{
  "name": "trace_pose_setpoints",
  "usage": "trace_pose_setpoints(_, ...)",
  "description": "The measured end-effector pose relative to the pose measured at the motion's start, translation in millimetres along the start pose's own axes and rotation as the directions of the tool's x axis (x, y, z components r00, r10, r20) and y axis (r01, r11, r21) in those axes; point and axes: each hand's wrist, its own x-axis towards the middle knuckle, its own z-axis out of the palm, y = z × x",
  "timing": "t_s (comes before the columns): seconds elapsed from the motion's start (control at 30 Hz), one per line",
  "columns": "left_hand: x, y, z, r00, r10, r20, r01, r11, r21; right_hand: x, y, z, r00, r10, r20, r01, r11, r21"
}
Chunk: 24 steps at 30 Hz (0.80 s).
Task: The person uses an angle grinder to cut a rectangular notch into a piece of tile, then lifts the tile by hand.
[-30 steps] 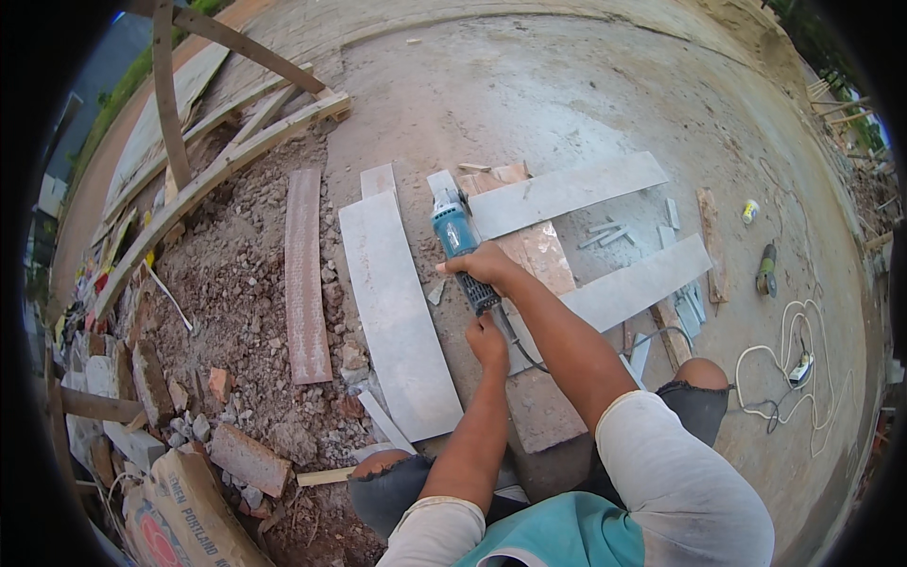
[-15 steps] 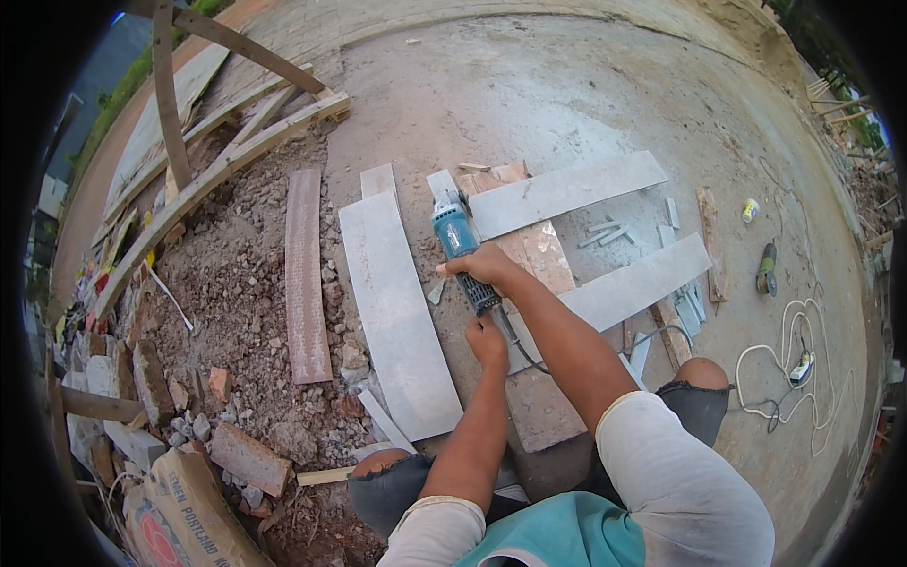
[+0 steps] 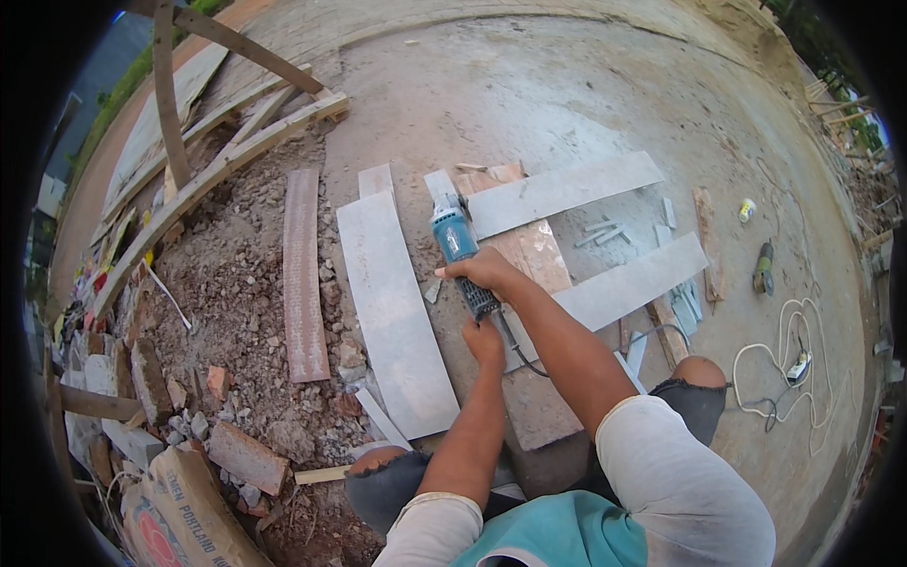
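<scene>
A teal and black angle grinder (image 3: pixel 457 238) lies in both my hands, its head pointing away from me. My right hand (image 3: pixel 484 268) is wrapped round the middle of its body. Closer to me, my left hand (image 3: pixel 484 338) is closed at the rear end, by the power cord; its fingers are partly hidden. The grinder's head is at the left end of a grey tile strip (image 3: pixel 567 194), with a small light piece (image 3: pixel 438 181) just beyond. Whether the disc touches the strip I cannot tell. Under the strip lies a dusty reddish board (image 3: pixel 529 250).
A second grey strip (image 3: pixel 633 282) lies nearer on the right, a wide grey panel (image 3: pixel 392 312) on the left. Narrow offcuts (image 3: pixel 605 232) are scattered to the right. Farther right are a green grinder (image 3: pixel 763 268) and a coiled white cord (image 3: pixel 746 364). Rubble (image 3: pixel 227 274) covers the left.
The whole view has shifted very slightly. Both hands keep their hold on the angle grinder, which stays at the end of the grey strip.
</scene>
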Motion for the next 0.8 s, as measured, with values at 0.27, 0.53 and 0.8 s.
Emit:
trace_pose_setpoints(0.27,10.4,-22.5,0.2,0.998,-0.018,0.053,0.022,0.998,-0.063,-19.6,2.3,-1.8,0.998,0.057,0.006,-0.057,0.998,0.003)
trace_pose_setpoints(0.53,9.5,-25.4,-4.1,0.991,0.107,0.087,-0.092,0.983,-0.158,-25.6,5.0,-0.3,0.998,0.061,0.006,-0.061,0.998,-0.004)
trace_pose_setpoints(0.8,4.9,-13.4,-4.6,0.987,0.134,0.089,-0.113,0.972,-0.205,-33.6,5.9,-0.6,0.998,0.06,-0.014,-0.06,0.998,-0.027)
